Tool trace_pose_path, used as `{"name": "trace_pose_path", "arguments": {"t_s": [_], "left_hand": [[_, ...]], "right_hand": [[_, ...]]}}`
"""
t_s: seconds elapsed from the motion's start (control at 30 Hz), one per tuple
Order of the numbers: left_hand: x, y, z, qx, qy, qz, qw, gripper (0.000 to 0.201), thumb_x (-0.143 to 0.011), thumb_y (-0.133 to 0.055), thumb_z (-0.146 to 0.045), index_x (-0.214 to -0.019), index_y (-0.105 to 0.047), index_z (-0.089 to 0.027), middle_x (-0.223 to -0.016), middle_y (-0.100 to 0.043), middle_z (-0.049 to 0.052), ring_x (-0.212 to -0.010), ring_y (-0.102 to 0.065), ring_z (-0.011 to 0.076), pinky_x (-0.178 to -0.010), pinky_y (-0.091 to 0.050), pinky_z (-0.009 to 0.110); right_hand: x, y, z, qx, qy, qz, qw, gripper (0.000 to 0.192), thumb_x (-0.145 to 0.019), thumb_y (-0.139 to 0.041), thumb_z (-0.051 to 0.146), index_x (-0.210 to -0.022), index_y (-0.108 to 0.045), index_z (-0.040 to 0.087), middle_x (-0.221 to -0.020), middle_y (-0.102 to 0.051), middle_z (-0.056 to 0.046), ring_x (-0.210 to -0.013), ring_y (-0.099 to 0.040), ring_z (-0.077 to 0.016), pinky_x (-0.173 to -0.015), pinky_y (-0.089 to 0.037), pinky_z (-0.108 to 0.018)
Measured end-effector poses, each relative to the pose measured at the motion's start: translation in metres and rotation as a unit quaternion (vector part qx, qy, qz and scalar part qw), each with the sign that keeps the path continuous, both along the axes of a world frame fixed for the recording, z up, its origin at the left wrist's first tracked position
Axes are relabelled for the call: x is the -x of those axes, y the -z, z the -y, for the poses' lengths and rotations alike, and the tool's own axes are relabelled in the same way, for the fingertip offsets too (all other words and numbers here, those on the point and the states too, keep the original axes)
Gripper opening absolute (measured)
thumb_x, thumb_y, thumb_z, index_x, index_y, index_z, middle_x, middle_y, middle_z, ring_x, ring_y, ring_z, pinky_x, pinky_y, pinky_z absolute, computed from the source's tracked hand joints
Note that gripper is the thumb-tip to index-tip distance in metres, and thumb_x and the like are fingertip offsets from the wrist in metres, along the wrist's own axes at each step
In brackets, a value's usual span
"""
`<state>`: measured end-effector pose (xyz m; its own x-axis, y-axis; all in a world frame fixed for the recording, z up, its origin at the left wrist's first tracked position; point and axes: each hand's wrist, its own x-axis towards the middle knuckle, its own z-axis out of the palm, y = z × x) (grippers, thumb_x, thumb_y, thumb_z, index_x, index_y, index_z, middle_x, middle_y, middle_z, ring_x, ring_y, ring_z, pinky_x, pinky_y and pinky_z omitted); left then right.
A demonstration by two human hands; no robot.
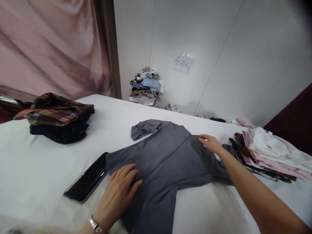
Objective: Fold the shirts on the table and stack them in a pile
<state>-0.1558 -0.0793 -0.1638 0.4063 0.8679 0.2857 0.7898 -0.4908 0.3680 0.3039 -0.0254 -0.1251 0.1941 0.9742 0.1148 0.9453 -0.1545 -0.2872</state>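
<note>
Pressing your flat, open left hand (pixel 120 188) on the gray shirt (pixel 161 162), you are touching its far edge with your open right hand (pixel 211 143); the wall note (pixel 182 62) is too blurry to read.

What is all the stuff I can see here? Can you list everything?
grey shirt: one, grey, spread flat in the middle of the table
phone: one, black, on the table left of the shirt, partly under its edge
folded pile: one, plaid on top and dark blue below, far left of the table
clothes stack: one, pink, white and dark, right side of the table
heap of clothes: one, mixed colours, on the floor by the wall
paper sign: one, white with writing, on the wall
curtain: one, pink, upper left
table: one, white cover
left hand: flat on the shirt, bracelet at the wrist
right hand: flat on the shirt's right side
</note>
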Motion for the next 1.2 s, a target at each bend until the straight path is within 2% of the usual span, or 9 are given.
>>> {"name": "trace_pose_path", "arguments": {"t_s": [0.17,0.33,0.5,0.6,0.77,0.83,0.97,1.07,1.2], "left_hand": [[0.013,-0.002,-0.029,-0.025,-0.123,-0.098,0.987,0.038,-0.084,-0.048,-0.042,-0.115,-0.061,-0.024,-0.136,-0.053,0.009,-0.127,-0.045,0.0289,-0.101,-0.039,0.045],[0.009,-0.014,-0.065,0.002,-0.141,-0.18,0.974,0.041,-0.086,-0.045,-0.033,-0.124,-0.054,-0.02,-0.136,-0.052,0.013,-0.123,-0.048,0.0291,-0.099,-0.038,0.043],[-0.003,-0.011,-0.088,0.104,-0.126,-0.237,0.958,0.028,-0.088,-0.04,-0.022,-0.107,-0.06,-0.017,-0.096,-0.068,0.013,-0.093,-0.063,0.028,-0.084,-0.042,0.041],[-0.013,-0.015,-0.119,0.107,-0.088,-0.261,0.955,0.031,-0.087,-0.032,-0.011,-0.096,-0.061,-0.017,-0.092,-0.069,0.012,-0.089,-0.064,0.0261,-0.081,-0.042,0.039],[-0.049,-0.06,-0.207,-0.007,-0.129,-0.263,0.956,0.034,-0.087,-0.03,-0.01,-0.104,-0.06,-0.012,-0.102,-0.067,0.017,-0.098,-0.062,0.028,-0.079,-0.043,0.037],[-0.07,-0.078,-0.22,-0.026,-0.145,-0.211,0.966,0.033,-0.09,-0.032,-0.018,-0.107,-0.059,-0.012,-0.107,-0.065,0.016,-0.099,-0.061,0.0279,-0.079,-0.043,0.036],[-0.098,-0.075,-0.158,0.01,0.0,-0.137,0.991,0.036,-0.091,-0.038,-0.046,-0.102,-0.061,-0.021,-0.101,-0.066,0.007,-0.094,-0.061,0.0236,-0.077,-0.044,0.032],[-0.09,-0.043,-0.074,0.059,0.111,-0.133,0.983,0.039,-0.087,-0.044,-0.053,-0.103,-0.062,-0.022,-0.101,-0.063,0.007,-0.091,-0.061,0.0222,-0.076,-0.046,0.032],[-0.057,-0.003,0.007,0.066,0.161,-0.095,0.98,0.057,-0.076,-0.06,-0.056,-0.126,-0.053,-0.03,-0.129,-0.056,0.009,-0.112,-0.055,0.0276,-0.091,-0.045,0.041]], "right_hand": [[0.063,0.012,-0.116,0.011,-0.035,0.012,0.999,0.046,-0.09,-0.048,0.035,-0.132,-0.051,0.017,-0.138,-0.051,-0.01,-0.128,-0.045,-0.0227,-0.103,-0.037,-0.035],[0.09,0.033,-0.171,0.05,-0.017,0.024,0.998,0.066,-0.082,-0.059,0.046,-0.138,-0.043,0.015,-0.133,-0.053,-0.018,-0.12,-0.05,-0.0312,-0.094,-0.041,-0.043],[0.082,0.037,-0.171,0.042,-0.011,0.04,0.998,0.027,-0.084,-0.055,0.034,-0.104,-0.067,0.019,-0.108,-0.068,-0.012,-0.102,-0.06,-0.0257,-0.083,-0.044,-0.032],[0.053,0.018,-0.16,-0.002,0.044,0.054,0.998,0.031,-0.089,-0.044,0.035,-0.104,-0.066,0.02,-0.108,-0.067,-0.011,-0.103,-0.059,-0.0253,-0.082,-0.044,-0.032],[-0.005,-0.018,-0.142,-0.096,0.166,0.028,0.981,0.041,-0.091,-0.038,0.037,-0.119,-0.06,0.017,-0.117,-0.064,-0.014,-0.108,-0.056,-0.0282,-0.086,-0.044,-0.037],[-0.022,-0.02,-0.13,-0.093,0.206,0.008,0.974,0.046,-0.087,-0.047,0.037,-0.126,-0.055,0.015,-0.121,-0.061,-0.017,-0.111,-0.055,-0.0313,-0.088,-0.044,-0.042],[-0.043,-0.006,-0.084,-0.083,0.172,-0.011,0.982,0.058,-0.083,-0.054,0.033,-0.136,-0.045,0.013,-0.135,-0.052,-0.015,-0.122,-0.049,-0.0308,-0.1,-0.038,-0.045],[-0.051,0.01,-0.022,-0.061,0.131,-0.036,0.989,0.042,-0.086,-0.049,0.032,-0.122,-0.06,0.014,-0.123,-0.062,-0.013,-0.113,-0.057,-0.026,-0.1,-0.041,-0.039],[-0.049,0.032,0.081,0.006,0.071,-0.094,0.993,0.05,-0.084,-0.054,0.042,-0.126,-0.057,0.017,-0.121,-0.064,-0.011,-0.11,-0.06,-0.025,-0.096,-0.046,-0.036]]}}
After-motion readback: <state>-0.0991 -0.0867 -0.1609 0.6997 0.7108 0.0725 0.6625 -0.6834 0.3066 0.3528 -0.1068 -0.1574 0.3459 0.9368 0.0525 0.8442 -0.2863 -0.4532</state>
